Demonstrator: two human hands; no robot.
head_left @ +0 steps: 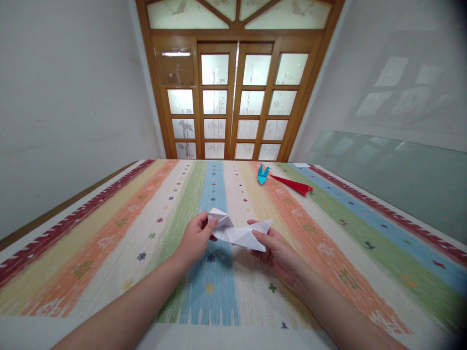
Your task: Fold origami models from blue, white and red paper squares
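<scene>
Gripping a folded white paper [241,233] above the striped tablecloth [109,233], near the table's front edge: left hand [195,239] pinching its left tip, right hand [279,253] clasping its right end. Lying toward the far edge, blue origami [262,174] beside red folded paper [294,184].

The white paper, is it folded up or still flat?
Folded. The white paper shows creases and pointed flaps, held above the striped cloth by the left hand and right hand.

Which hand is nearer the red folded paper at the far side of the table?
Right. The right hand is nearer the red folded paper; the left hand sits farther left.
</scene>
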